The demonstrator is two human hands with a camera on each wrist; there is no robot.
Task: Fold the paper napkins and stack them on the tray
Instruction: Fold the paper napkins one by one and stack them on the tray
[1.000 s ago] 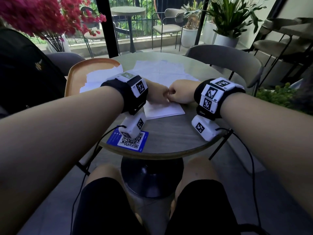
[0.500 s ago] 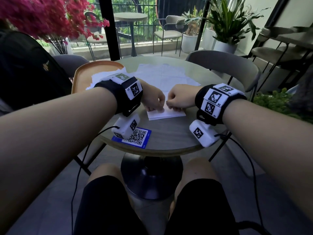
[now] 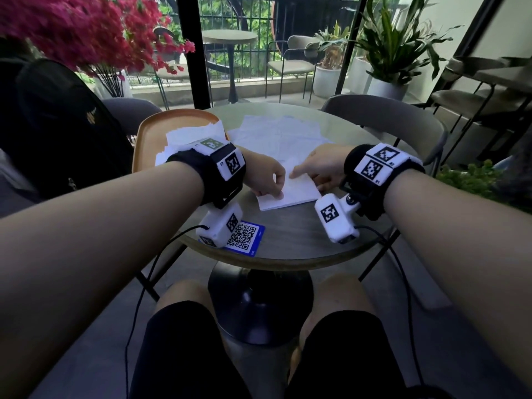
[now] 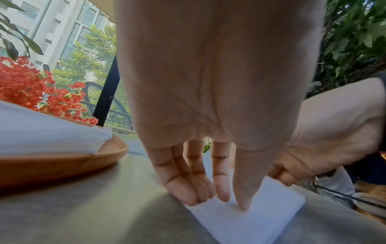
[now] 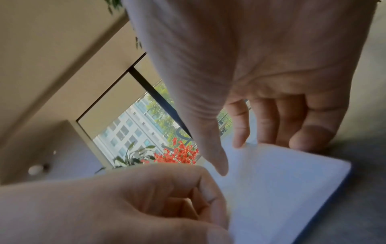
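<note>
A white folded napkin (image 3: 290,194) lies on the round table in front of me, and both hands are on it. My left hand (image 3: 267,180) presses fairly straight fingertips (image 4: 221,194) down on its left edge. My right hand (image 3: 316,171) lays its thumb (image 5: 217,161) across the top, with its fingers (image 5: 240,132) curled round the far right edge. The orange tray (image 3: 146,133) sits at the back left with a stack of folded napkins (image 3: 190,136) on it. Unfolded napkins (image 3: 279,131) are spread over the middle of the table.
A blue QR-code card (image 3: 244,236) lies near the table's front edge. A dark bag (image 3: 57,125) and grey chairs (image 3: 383,116) stand around the table. Red flowers (image 3: 72,30) hang at the back left.
Both hands were bunched together at the napkin's far edge. They have since spread apart, the left to the left edge and the right to the right side with its thumb stretched across.
</note>
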